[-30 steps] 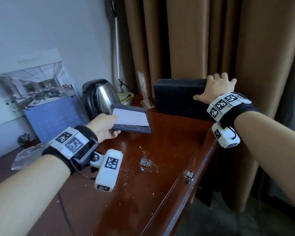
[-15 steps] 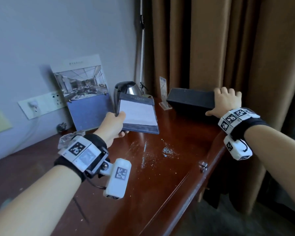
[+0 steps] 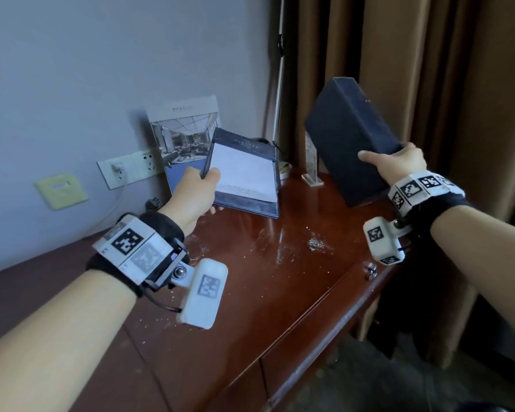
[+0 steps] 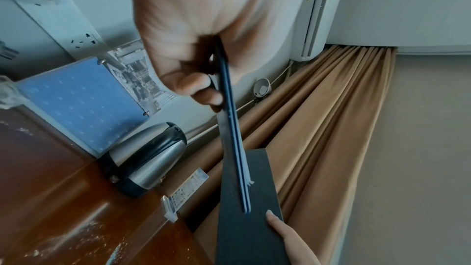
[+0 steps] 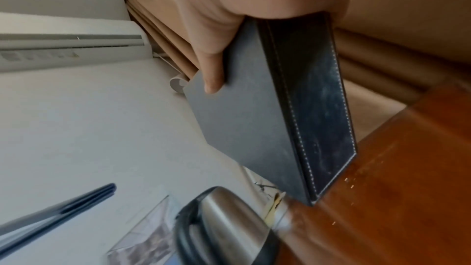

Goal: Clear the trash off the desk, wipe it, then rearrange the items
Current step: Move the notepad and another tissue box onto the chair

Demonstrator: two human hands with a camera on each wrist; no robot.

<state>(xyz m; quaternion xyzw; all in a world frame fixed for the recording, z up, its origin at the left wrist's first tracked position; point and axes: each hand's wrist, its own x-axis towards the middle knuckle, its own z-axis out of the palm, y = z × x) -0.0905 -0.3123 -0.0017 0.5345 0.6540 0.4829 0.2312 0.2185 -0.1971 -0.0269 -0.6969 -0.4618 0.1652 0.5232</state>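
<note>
My left hand (image 3: 201, 185) grips a dark blue notepad holder (image 3: 244, 173) with white paper in it, lifted clear of the red-brown desk (image 3: 280, 292). In the left wrist view the left hand (image 4: 201, 88) pinches the notepad holder's (image 4: 235, 148) thin edge. My right hand (image 3: 396, 162) holds a dark stitched box (image 3: 348, 138) by one end, tilted up above the desk's back right corner. The right wrist view shows the thumb (image 5: 211, 72) pressed on the box (image 5: 254, 118). Crumbs and dust (image 3: 315, 243) are scattered over the desk.
A steel kettle (image 4: 147, 158) stands at the back of the desk, next to a small acrylic card stand (image 3: 311, 162). A framed picture board (image 3: 185, 135) leans on the wall near the sockets (image 3: 128, 169). Brown curtains (image 3: 428, 84) hang behind. A drawer with a latch (image 3: 370, 270) faces front.
The right hand has lifted the dark box off the desk and tipped it up on end. The left hand has raised the notepad holder higher and tilted it more upright.
</note>
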